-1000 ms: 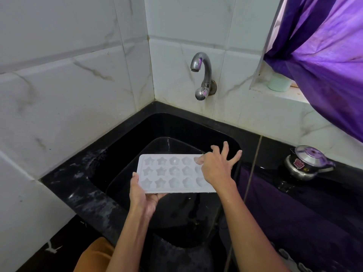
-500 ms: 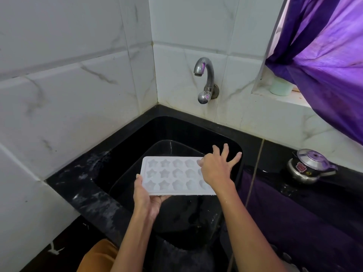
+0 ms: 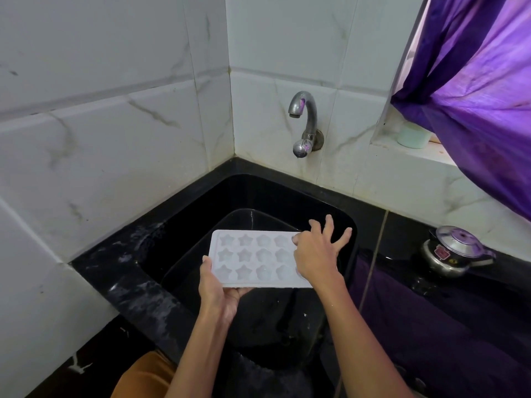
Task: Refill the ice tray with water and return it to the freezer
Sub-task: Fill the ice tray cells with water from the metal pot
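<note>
A white ice tray (image 3: 253,258) with star and round moulds is held level over the black sink (image 3: 258,196). My left hand (image 3: 217,288) grips its near left corner from below, thumb on the rim. My right hand (image 3: 316,251) rests on the tray's right end with fingers spread, covering the moulds there. A chrome tap (image 3: 304,122) sticks out of the tiled wall above and behind the tray; no water runs from it. The freezer is out of view.
A black basin (image 3: 244,222) sits inside the sink under the tray. A steel kettle (image 3: 454,254) stands on the black counter to the right. A purple curtain (image 3: 474,81) hangs over a window ledge with a pale green cup (image 3: 412,136). White tiled walls close the corner.
The tray and both hands keep the same grip and pose over the sink. Only the camera view has shifted slightly, tilting up.
</note>
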Demonstrator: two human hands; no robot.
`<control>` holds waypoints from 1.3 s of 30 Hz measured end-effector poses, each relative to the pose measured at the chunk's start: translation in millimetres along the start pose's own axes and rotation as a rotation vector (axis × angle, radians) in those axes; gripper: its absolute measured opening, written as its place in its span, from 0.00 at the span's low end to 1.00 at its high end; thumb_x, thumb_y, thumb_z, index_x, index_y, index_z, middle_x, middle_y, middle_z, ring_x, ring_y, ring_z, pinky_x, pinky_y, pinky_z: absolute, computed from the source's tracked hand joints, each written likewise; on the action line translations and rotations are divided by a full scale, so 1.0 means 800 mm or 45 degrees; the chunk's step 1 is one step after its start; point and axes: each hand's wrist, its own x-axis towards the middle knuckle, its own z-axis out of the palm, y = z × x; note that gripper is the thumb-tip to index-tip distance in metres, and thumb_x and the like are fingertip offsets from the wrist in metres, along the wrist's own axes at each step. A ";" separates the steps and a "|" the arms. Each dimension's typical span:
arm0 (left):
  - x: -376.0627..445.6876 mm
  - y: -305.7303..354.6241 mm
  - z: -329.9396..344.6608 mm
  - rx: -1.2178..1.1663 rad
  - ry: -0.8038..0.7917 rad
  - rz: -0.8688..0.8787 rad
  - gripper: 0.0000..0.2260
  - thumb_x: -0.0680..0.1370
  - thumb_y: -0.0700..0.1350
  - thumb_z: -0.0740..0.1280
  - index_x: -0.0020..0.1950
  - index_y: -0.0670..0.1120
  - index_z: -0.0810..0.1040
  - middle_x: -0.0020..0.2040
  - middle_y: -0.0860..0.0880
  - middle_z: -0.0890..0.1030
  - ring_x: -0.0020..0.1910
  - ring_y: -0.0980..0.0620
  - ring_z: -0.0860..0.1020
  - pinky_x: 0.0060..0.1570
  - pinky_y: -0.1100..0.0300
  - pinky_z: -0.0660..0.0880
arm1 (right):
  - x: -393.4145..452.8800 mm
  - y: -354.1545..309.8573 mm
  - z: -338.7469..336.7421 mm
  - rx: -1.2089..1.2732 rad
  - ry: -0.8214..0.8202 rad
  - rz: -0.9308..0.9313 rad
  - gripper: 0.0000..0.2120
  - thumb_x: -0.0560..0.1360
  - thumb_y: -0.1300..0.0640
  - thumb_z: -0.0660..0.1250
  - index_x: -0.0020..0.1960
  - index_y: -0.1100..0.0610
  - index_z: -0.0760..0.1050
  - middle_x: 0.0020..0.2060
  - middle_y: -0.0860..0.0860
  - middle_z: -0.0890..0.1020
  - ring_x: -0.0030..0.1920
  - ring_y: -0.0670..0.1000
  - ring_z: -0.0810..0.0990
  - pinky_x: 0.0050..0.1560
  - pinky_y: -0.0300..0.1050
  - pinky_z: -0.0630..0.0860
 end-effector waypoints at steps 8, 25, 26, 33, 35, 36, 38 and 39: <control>-0.003 0.001 0.002 -0.030 0.003 -0.006 0.23 0.81 0.60 0.52 0.55 0.44 0.77 0.45 0.42 0.85 0.43 0.40 0.84 0.37 0.41 0.80 | 0.006 0.005 -0.008 0.126 0.076 0.014 0.11 0.75 0.64 0.62 0.52 0.51 0.78 0.71 0.55 0.63 0.76 0.62 0.43 0.67 0.72 0.35; -0.014 -0.002 0.008 -0.013 -0.006 0.008 0.23 0.81 0.60 0.51 0.55 0.45 0.77 0.45 0.42 0.85 0.43 0.41 0.84 0.37 0.42 0.80 | -0.003 -0.018 -0.008 0.037 0.047 -0.139 0.23 0.71 0.69 0.63 0.54 0.45 0.80 0.75 0.55 0.57 0.76 0.62 0.38 0.65 0.72 0.31; -0.014 -0.002 0.008 -0.010 0.001 0.013 0.23 0.81 0.60 0.51 0.55 0.45 0.77 0.45 0.42 0.85 0.43 0.41 0.84 0.37 0.42 0.80 | -0.003 -0.017 -0.008 0.030 0.046 -0.148 0.23 0.71 0.69 0.63 0.54 0.45 0.80 0.75 0.55 0.58 0.76 0.62 0.38 0.65 0.72 0.30; -0.014 -0.003 0.012 -0.007 0.033 -0.014 0.23 0.81 0.60 0.52 0.56 0.45 0.77 0.50 0.40 0.84 0.47 0.39 0.83 0.39 0.40 0.80 | -0.003 -0.018 -0.008 -0.011 0.060 -0.113 0.20 0.72 0.66 0.64 0.55 0.46 0.80 0.75 0.56 0.57 0.76 0.63 0.39 0.65 0.73 0.32; -0.013 -0.003 0.010 -0.012 0.035 0.000 0.23 0.81 0.60 0.52 0.56 0.45 0.77 0.47 0.41 0.85 0.45 0.40 0.84 0.38 0.41 0.80 | -0.002 -0.020 -0.007 -0.025 0.053 -0.134 0.18 0.72 0.66 0.64 0.54 0.47 0.80 0.75 0.56 0.57 0.76 0.63 0.39 0.65 0.73 0.32; -0.011 -0.003 0.009 -0.014 0.032 0.009 0.23 0.81 0.60 0.52 0.56 0.45 0.77 0.46 0.42 0.85 0.44 0.40 0.84 0.38 0.41 0.80 | -0.002 -0.020 -0.007 -0.025 0.053 -0.143 0.19 0.72 0.67 0.63 0.54 0.47 0.81 0.75 0.55 0.58 0.76 0.63 0.39 0.65 0.73 0.32; -0.009 -0.003 0.006 -0.014 0.028 0.021 0.23 0.81 0.60 0.52 0.56 0.45 0.77 0.45 0.43 0.85 0.43 0.42 0.84 0.37 0.41 0.80 | -0.001 -0.017 -0.006 -0.017 0.055 -0.152 0.23 0.71 0.68 0.63 0.55 0.44 0.80 0.73 0.54 0.60 0.76 0.62 0.39 0.65 0.73 0.32; -0.009 -0.003 0.005 -0.012 0.028 0.021 0.23 0.81 0.60 0.52 0.56 0.45 0.77 0.44 0.43 0.85 0.42 0.42 0.84 0.37 0.41 0.80 | 0.000 -0.016 -0.005 -0.007 0.056 -0.148 0.24 0.71 0.69 0.63 0.56 0.43 0.80 0.73 0.54 0.60 0.76 0.62 0.39 0.65 0.73 0.32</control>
